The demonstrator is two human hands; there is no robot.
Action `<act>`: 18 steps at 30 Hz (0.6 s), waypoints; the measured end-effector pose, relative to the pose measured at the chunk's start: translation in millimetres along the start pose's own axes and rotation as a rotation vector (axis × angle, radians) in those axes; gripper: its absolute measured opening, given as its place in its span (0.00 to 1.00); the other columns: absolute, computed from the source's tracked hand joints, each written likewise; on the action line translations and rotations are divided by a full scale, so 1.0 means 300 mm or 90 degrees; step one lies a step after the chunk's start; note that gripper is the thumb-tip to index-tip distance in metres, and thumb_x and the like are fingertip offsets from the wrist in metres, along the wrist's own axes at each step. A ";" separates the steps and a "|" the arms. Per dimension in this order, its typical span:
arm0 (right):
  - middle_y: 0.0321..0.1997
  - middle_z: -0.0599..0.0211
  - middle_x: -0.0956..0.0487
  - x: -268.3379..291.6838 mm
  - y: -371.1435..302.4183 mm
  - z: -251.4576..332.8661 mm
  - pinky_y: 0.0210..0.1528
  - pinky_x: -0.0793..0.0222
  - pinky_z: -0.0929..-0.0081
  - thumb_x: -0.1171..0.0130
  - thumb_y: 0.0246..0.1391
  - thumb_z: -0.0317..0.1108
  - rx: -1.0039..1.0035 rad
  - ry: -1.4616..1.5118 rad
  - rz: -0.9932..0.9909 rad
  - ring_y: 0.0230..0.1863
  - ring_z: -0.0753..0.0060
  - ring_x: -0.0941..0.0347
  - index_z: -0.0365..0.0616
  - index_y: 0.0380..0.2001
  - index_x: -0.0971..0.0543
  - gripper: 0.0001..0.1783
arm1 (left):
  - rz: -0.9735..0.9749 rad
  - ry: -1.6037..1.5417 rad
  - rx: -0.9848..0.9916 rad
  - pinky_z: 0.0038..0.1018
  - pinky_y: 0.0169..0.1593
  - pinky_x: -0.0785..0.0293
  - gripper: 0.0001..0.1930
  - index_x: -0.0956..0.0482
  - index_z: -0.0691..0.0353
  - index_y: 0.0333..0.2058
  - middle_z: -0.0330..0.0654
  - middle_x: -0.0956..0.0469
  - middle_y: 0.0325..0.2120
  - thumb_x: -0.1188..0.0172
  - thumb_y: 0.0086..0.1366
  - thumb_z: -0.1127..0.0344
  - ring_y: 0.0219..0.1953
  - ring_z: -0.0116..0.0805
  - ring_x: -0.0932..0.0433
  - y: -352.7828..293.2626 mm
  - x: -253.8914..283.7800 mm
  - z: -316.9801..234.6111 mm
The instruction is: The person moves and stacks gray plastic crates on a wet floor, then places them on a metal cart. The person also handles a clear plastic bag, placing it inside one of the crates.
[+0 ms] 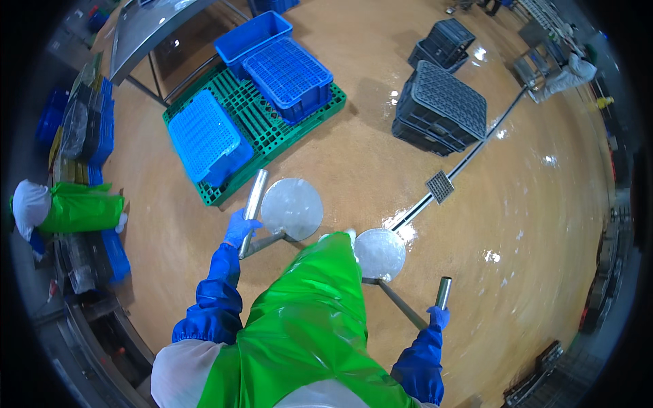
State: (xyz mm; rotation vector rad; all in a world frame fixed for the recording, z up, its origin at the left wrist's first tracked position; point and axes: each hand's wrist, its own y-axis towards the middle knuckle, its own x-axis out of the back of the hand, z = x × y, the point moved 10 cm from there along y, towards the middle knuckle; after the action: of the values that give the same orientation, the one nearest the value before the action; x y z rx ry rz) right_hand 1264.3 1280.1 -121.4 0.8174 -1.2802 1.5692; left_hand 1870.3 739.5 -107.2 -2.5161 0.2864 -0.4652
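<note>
My left hand [238, 228], in a blue glove, is closed around a thick shiny metal tube [256, 195]. From the tube's lower end a metal bar [264, 243] runs to a round metal plate [292, 208], so they look like one piece. My right hand [439, 317], partly hidden, grips a similar metal tube [443, 292] at the right. Beside it a second metal bar [404, 305] slants up to another round metal plate [379, 253]; where this bar meets the tube is hidden. Both plates lie on either side of my green apron [306, 292].
Ahead left, blue crates [207, 136] sit on a green pallet [257, 158] by a steel table [146, 37]. Stacked black crates [439, 112] stand ahead right, near a floor drain [439, 186]. One person [81, 207] is at the left; another [570, 75] is far right.
</note>
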 end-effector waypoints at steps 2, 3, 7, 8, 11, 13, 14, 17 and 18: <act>0.22 0.60 0.24 -0.005 0.020 -0.037 0.28 0.33 0.65 0.36 0.21 0.34 -0.038 -0.002 -0.026 0.24 0.60 0.28 0.38 0.26 0.24 0.21 | 0.000 -0.024 0.016 0.25 0.22 0.29 0.22 0.28 0.65 0.37 0.39 0.28 0.23 0.34 0.41 0.67 0.21 0.28 0.28 -0.013 -0.020 -0.009; 0.22 0.59 0.24 -0.012 0.033 -0.038 0.28 0.33 0.65 0.36 0.21 0.34 -0.059 0.010 -0.041 0.24 0.60 0.28 0.37 0.26 0.24 0.20 | -0.004 -0.023 0.017 0.25 0.22 0.29 0.22 0.28 0.65 0.37 0.39 0.28 0.23 0.34 0.41 0.66 0.20 0.28 0.29 0.006 -0.024 0.007; 0.37 0.52 0.25 0.055 -0.019 0.139 0.40 0.31 0.61 0.32 0.25 0.40 -0.137 -0.195 -0.055 0.38 0.51 0.28 0.37 0.41 0.29 0.35 | -0.039 -0.054 0.015 0.23 0.21 0.30 0.22 0.29 0.64 0.36 0.36 0.31 0.21 0.34 0.41 0.65 0.19 0.26 0.30 0.018 -0.050 -0.033; 0.42 0.51 0.25 0.104 -0.081 0.245 0.44 0.32 0.60 0.31 0.25 0.42 -0.141 -0.289 -0.077 0.43 0.49 0.29 0.37 0.45 0.31 0.39 | -0.051 -0.077 0.023 0.23 0.20 0.30 0.21 0.29 0.64 0.36 0.36 0.31 0.21 0.34 0.41 0.65 0.19 0.26 0.30 0.019 -0.048 -0.021; 0.53 0.49 0.33 0.077 -0.129 0.580 0.56 0.43 0.58 0.31 0.32 0.43 0.215 -0.221 -0.183 0.56 0.51 0.39 0.36 0.53 0.36 0.43 | -0.073 -0.127 0.029 0.23 0.19 0.31 0.19 0.29 0.63 0.34 0.36 0.30 0.19 0.33 0.43 0.65 0.17 0.26 0.29 0.065 -0.077 -0.021; 0.52 0.51 0.32 -0.056 -0.136 0.697 0.56 0.42 0.60 0.33 0.37 0.40 0.414 -0.099 -0.180 0.55 0.55 0.37 0.36 0.50 0.34 0.37 | -0.075 -0.132 0.065 0.23 0.19 0.31 0.19 0.29 0.63 0.34 0.37 0.30 0.18 0.33 0.44 0.65 0.17 0.26 0.29 0.080 -0.109 -0.041; 0.50 0.53 0.29 -0.147 -0.128 0.734 0.53 0.39 0.61 0.35 0.40 0.38 0.475 -0.034 -0.153 0.52 0.59 0.33 0.37 0.48 0.32 0.32 | -0.070 -0.132 0.081 0.23 0.19 0.31 0.19 0.29 0.63 0.34 0.37 0.30 0.18 0.33 0.44 0.65 0.16 0.27 0.29 0.094 -0.126 -0.054; 0.41 0.61 0.23 -0.498 -0.172 0.934 0.46 0.33 0.69 0.37 0.42 0.34 0.350 0.172 0.378 0.41 0.67 0.26 0.40 0.45 0.28 0.25 | -0.011 -0.208 0.164 0.26 0.21 0.31 0.17 0.29 0.61 0.32 0.38 0.29 0.18 0.35 0.48 0.60 0.17 0.29 0.29 0.139 -0.203 -0.043; 0.38 0.63 0.22 -0.536 -0.253 1.057 0.44 0.31 0.71 0.37 0.42 0.33 0.395 0.175 0.455 0.38 0.69 0.25 0.41 0.45 0.28 0.24 | 0.006 -0.255 0.203 0.27 0.21 0.31 0.17 0.29 0.61 0.32 0.38 0.29 0.18 0.36 0.49 0.58 0.17 0.30 0.29 0.139 -0.238 -0.040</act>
State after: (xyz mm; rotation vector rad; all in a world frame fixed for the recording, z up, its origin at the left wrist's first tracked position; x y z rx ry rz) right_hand 1374.4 936.3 -164.2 0.4788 -0.9198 2.6292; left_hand 1795.8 720.5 -140.2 -2.2281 0.0617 0.0066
